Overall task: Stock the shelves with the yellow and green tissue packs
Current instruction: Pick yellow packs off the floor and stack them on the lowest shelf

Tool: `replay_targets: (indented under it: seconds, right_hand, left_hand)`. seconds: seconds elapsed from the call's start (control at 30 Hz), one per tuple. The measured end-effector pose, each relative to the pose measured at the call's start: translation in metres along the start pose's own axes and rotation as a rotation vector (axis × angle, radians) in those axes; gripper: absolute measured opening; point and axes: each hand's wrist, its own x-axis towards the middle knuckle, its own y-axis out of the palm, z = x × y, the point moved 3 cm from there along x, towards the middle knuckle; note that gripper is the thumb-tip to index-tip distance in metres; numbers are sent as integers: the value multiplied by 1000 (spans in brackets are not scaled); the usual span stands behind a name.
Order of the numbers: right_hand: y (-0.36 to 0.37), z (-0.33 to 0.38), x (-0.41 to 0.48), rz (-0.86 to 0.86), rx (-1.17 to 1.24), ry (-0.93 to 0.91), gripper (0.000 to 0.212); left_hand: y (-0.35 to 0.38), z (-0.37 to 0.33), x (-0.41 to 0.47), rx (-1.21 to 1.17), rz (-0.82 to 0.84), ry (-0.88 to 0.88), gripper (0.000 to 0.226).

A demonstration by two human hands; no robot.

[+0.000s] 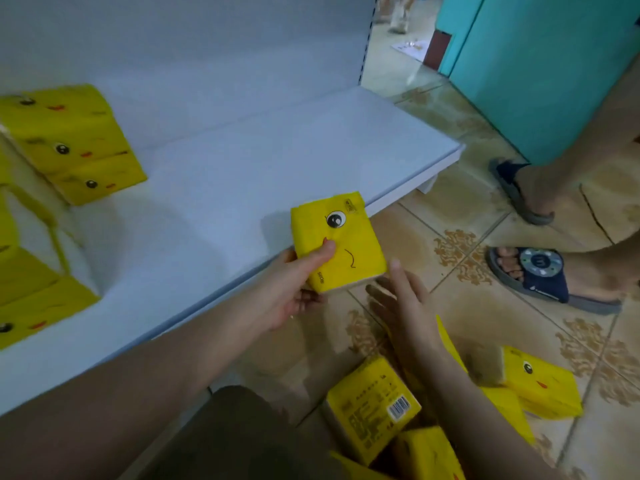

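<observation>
At the frame's centre the left hand (pixel 294 292) pinched a yellow tissue pack (pixel 341 244) over the shelf (pixel 242 161) edge; the right hand (pixel 407 303) hovered just below, fingers (pixel 398 277) straight, holding nothing.

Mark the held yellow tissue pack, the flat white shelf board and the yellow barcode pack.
Held yellow tissue pack (pixel 353 233): head view, printed front.
Flat white shelf board (pixel 242 161): head view, bare top.
Yellow barcode pack (pixel 372 407): head view, label face.

Beige floor tiles (pixel 426 226) carry brown ornamental motifs at their corners. A teal cabinet (pixel 540 74) stands at right. White shelf (pixel 277 150), white back panel (pixel 173 39). Lighting dim.
</observation>
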Motion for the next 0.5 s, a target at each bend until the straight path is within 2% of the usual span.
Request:
replay_targets:
  seconds: [0.07, 0.17, 0.27, 0.4, 0.5]
  right_hand:
    - [23, 2, -1, 154, 103, 108, 63]
    - [55, 14, 4, 268, 145, 133, 69]
    - [85, 20, 12, 288, 104, 97, 65]
    - [128, 31, 29, 290, 80, 85, 42]
    - [167, 39, 43, 348, -43, 56, 33]
  left_hand:
    - [-8, -6, -4, -106, -70, 56, 35]
    - [-20, -12, -11, -215, -135, 110, 32]
    - [-34, -18, -16, -223, -163, 144, 44]
    - [-66, -28, -19, -271, -235, 113, 51]
    - [-90, -34, -18, -381, -305, 104, 58]
